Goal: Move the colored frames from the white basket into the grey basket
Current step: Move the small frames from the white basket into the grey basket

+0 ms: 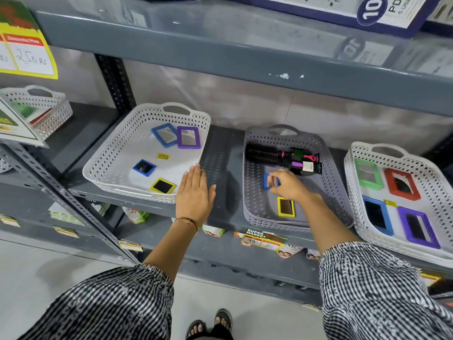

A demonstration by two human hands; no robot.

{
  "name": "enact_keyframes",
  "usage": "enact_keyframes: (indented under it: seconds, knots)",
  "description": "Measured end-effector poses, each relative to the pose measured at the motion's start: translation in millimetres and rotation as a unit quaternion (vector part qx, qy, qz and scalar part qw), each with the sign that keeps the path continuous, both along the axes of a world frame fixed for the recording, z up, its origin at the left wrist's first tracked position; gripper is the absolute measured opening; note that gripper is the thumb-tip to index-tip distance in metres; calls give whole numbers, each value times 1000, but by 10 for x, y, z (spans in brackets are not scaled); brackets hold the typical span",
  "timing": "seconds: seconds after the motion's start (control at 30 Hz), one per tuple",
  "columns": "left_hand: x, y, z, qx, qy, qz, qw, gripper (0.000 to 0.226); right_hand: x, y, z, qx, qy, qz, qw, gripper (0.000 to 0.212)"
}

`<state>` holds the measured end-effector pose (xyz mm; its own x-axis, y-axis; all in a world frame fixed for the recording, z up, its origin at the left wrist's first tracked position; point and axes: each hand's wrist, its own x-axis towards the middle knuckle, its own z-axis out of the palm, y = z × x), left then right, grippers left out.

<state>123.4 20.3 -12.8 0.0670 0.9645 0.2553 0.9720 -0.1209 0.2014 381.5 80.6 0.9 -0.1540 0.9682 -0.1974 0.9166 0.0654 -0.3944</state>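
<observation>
The white basket (105, 158) on the shelf holds a light blue frame (163, 134), a purple frame (188, 137), a small dark blue frame (144, 167) and a yellow frame (163, 186). To its right, the grey basket (252, 192) holds a yellow frame (285, 207) and hairbrushes (282, 157). My right hand (289, 185) is inside the grey basket, fingers closed on a blue frame (269, 181) low over its floor. My left hand (195, 195) rests flat and empty on the shelf by the white basket's right front corner.
A second white basket (353, 168) at the far right holds green, red, blue and purple frames. Another white basket (39, 104) stands far left behind price cards. The upper shelf edge (220, 55) overhangs. Price tags line the shelf front; packets lie on the shelf below.
</observation>
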Motion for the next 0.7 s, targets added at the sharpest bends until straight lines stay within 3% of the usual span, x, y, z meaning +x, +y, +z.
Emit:
enact_keyframes:
  seconds: [0.2,0.3,0.37,0.5,0.7]
  knots:
    - [-5,-6,12,0,1,0,1000,54,6,0,-2,-23,4,-15,1000,13]
    - [1,-12,29,2,-13,3,1000,54,-39,-14,92,-28,7,-33,999,52]
    - [10,-13,52,1,-41,9,999,53,-108,11,179,-7,28,-44,999,61]
    - [-50,-14,116,12,-95,30,995,54,-417,155,395,78,60,-29,995,55]
    - [-598,-49,197,57,-94,140,984,68,-1384,341,633,135,96,108,980,49]
